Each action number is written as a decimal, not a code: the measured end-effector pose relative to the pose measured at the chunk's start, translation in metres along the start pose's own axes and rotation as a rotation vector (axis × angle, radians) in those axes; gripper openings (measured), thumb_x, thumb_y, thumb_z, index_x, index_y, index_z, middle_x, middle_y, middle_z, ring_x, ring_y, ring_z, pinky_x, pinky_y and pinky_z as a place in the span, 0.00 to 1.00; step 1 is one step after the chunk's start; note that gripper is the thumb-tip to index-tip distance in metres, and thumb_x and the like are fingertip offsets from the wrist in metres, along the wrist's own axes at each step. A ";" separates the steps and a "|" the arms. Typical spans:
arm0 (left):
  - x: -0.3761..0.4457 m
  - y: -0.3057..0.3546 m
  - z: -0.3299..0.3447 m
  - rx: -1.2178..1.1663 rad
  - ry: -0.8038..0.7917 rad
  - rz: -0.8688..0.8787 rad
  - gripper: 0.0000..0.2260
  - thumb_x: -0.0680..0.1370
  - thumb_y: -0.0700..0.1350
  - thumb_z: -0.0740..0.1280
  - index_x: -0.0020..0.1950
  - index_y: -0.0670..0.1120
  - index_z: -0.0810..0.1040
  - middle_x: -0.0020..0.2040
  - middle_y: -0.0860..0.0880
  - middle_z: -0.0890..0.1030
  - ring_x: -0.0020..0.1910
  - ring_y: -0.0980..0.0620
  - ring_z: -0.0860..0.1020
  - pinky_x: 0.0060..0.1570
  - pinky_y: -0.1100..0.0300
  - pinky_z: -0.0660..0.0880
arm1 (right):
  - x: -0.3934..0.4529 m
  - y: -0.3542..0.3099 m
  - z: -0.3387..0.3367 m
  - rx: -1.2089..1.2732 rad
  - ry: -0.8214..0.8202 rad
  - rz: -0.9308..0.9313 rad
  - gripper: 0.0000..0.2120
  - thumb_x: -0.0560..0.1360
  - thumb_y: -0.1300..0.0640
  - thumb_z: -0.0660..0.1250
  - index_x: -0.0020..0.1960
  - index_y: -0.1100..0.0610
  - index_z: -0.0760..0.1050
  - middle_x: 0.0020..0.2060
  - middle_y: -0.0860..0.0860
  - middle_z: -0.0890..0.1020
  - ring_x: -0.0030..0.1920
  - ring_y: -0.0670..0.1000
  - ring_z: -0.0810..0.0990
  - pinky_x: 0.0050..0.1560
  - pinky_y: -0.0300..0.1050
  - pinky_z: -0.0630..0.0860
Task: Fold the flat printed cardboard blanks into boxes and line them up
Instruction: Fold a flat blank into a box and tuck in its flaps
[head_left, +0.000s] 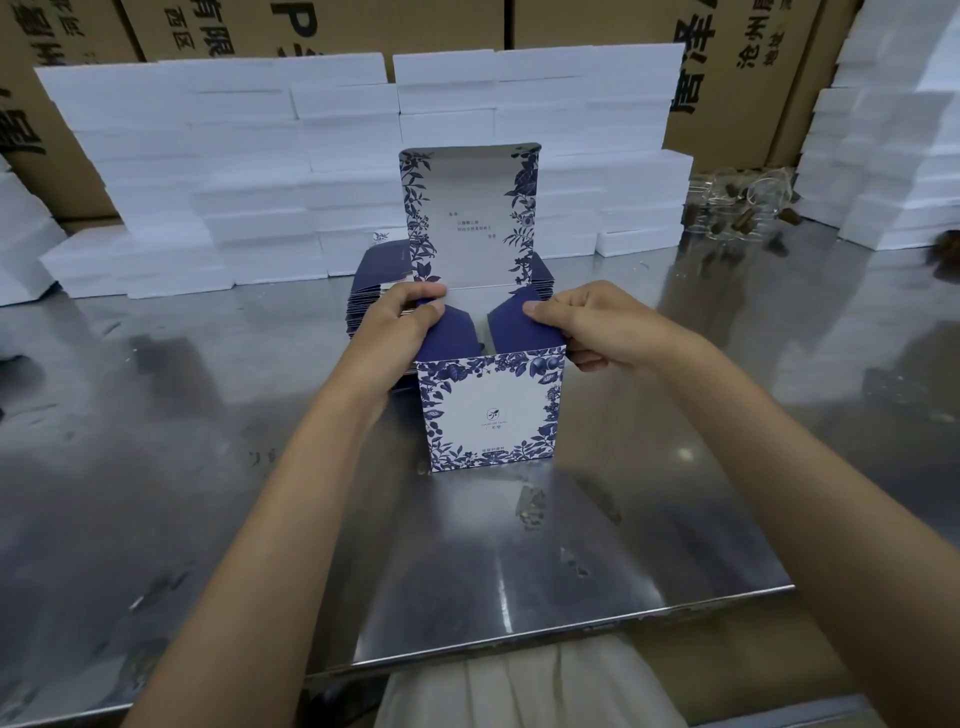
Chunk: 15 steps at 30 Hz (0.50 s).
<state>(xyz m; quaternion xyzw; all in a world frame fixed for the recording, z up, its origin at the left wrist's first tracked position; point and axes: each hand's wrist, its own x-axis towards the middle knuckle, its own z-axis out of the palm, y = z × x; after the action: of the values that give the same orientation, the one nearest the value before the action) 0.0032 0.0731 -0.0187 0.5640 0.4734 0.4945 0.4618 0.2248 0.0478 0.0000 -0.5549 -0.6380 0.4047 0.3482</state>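
Observation:
A half-formed box (491, 410), white with a blue floral print, stands upright on the steel table (208, 467) in front of me. Its tall lid panel (470, 218) points straight up. My left hand (395, 327) grips the left dark-blue side flap, thumb on top. On the other side, my right hand (597, 325) pinches the right dark-blue flap. Both flaps lean inward over the open top. Behind the box lies a stack of flat blue blanks (374, 280), partly hidden by my left hand and the lid.
White foam blocks (249, 171) are piled in rows across the back of the table, with more of them at the right (893, 130). Brown shipping cartons (727, 78) stand behind. Clear glass jars with brown stoppers (737, 202) lie at the back right. The table's front edge (571, 629) runs near my lap.

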 end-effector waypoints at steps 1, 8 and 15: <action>0.000 0.000 0.000 0.004 0.000 0.002 0.07 0.82 0.43 0.65 0.53 0.55 0.80 0.61 0.57 0.79 0.51 0.57 0.80 0.56 0.57 0.77 | 0.002 0.000 0.000 0.005 -0.005 0.004 0.24 0.83 0.50 0.65 0.31 0.50 0.59 0.22 0.46 0.60 0.22 0.47 0.56 0.25 0.38 0.54; 0.000 0.002 0.000 0.052 -0.014 0.002 0.08 0.82 0.43 0.65 0.53 0.55 0.79 0.63 0.50 0.79 0.54 0.53 0.79 0.62 0.53 0.75 | 0.014 -0.004 -0.001 -0.033 0.046 0.035 0.28 0.80 0.45 0.68 0.28 0.49 0.59 0.21 0.46 0.60 0.20 0.47 0.58 0.21 0.34 0.58; -0.003 0.002 -0.001 0.042 -0.025 -0.013 0.07 0.82 0.43 0.66 0.53 0.55 0.80 0.59 0.49 0.81 0.49 0.53 0.80 0.55 0.55 0.76 | 0.024 -0.003 -0.001 -0.039 0.113 0.060 0.31 0.79 0.43 0.68 0.23 0.51 0.60 0.19 0.44 0.63 0.19 0.45 0.61 0.21 0.34 0.58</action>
<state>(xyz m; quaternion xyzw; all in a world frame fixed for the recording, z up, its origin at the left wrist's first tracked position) 0.0022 0.0700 -0.0169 0.5765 0.4814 0.4746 0.4588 0.2213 0.0714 0.0031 -0.6024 -0.6082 0.3705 0.3604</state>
